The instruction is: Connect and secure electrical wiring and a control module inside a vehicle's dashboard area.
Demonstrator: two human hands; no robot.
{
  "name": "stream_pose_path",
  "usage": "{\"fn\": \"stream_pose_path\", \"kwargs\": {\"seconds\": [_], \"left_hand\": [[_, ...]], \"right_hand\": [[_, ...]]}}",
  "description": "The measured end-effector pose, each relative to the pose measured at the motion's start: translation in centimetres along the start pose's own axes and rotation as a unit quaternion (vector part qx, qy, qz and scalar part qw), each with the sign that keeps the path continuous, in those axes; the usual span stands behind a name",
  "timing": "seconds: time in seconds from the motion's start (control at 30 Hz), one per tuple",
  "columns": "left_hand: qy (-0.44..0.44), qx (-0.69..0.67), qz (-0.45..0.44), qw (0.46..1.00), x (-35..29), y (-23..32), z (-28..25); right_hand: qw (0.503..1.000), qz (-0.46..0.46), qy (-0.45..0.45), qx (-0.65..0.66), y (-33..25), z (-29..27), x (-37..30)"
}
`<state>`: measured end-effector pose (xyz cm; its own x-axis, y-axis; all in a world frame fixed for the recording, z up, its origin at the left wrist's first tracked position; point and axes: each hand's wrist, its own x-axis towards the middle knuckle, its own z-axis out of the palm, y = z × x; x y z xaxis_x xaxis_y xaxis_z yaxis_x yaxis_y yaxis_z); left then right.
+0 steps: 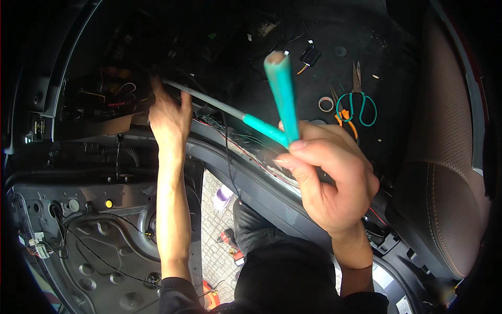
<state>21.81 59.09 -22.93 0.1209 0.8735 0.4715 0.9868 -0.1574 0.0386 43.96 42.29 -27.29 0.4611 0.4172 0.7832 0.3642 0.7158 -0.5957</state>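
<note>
My right hand (337, 172) grips a long grey rod (209, 100) with teal covering (264, 128). A second teal length (282, 94), blurred, points up from the pinch of thumb and forefinger; its upper end shows a brownish inside. Whether the two lengths are one bent piece cannot be told. The grey part slopes up left to my left hand (170, 115). There, thumb and forefinger stand apart beside its far end. The forefinger tip is dim against the dark footwell, and the other fingers are mostly hidden. Loose wires (123, 94) lie left of that hand.
Scissors with teal loops (361, 97), orange-handled pliers (345, 116), a tape roll (326, 103) and a small black box (310, 56) lie on the dark car floor. A seat (444, 183) stands right. The stripped door panel (99, 240) is lower left, the sill (251, 180) between.
</note>
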Motion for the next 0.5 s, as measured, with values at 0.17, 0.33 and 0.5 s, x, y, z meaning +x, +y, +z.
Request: {"fn": "stream_pose_path", "kwargs": {"seconds": [0.17, 0.33, 0.5], "left_hand": [[-0.001, 0.027, 0.01, 1.0, 0.0, -0.5, 0.1], [0.015, -0.11, -0.014, 0.994, -0.3, -0.1, 0.4], [0.069, -0.107, 0.014, 0.992, 0.2, 0.6, 1.1]], "right_hand": [[0.999, -0.038, 0.02, -0.019, 2.0, 0.2, -0.1], [0.998, -0.055, -0.011, -0.009, 2.4, -0.6, -0.1], [0.999, -0.034, -0.015, -0.001, 2.3, -0.7, -0.2]]}}
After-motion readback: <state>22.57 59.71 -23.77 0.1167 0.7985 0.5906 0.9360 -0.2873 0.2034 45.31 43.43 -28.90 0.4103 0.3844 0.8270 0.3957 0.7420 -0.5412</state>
